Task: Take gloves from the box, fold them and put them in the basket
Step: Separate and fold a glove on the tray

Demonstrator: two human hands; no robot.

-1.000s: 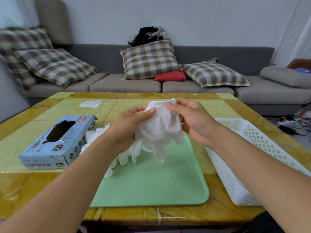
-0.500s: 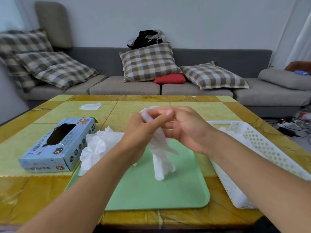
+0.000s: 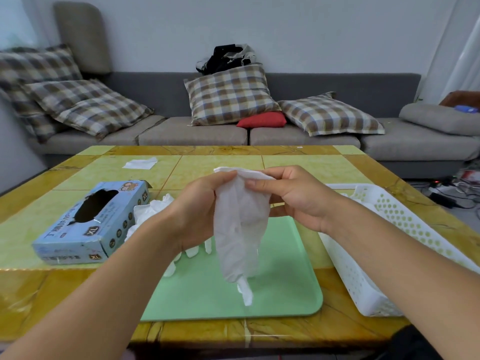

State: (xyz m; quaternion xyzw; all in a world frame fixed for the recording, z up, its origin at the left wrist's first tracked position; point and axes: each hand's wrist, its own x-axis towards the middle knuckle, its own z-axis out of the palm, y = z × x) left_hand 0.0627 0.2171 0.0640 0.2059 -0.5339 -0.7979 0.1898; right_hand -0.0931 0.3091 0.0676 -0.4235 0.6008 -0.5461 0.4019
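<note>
I am seeing the left hand (image 3: 200,211) and right hand (image 3: 291,201) both pinching the glove (image 3: 240,229) cuff, dangling it above the green tray (image 3: 285,289). More gloves (image 3: 150,211), possibly several, are lying beside the box (image 3: 91,224).

This is a home living room. A long grey fabric sofa (image 3: 233,131) runs along a plain pale wall, strewn with brown-and-cream checked cushions (image 3: 231,96) and one small red cushion (image 3: 262,120). A dark bundle of clothing (image 3: 226,58) sits on the sofa back. In front stands a low yellow-and-amber marble-patterned coffee table (image 3: 220,162), and tangled cables (image 3: 457,188) lie on the floor at the right.
</note>
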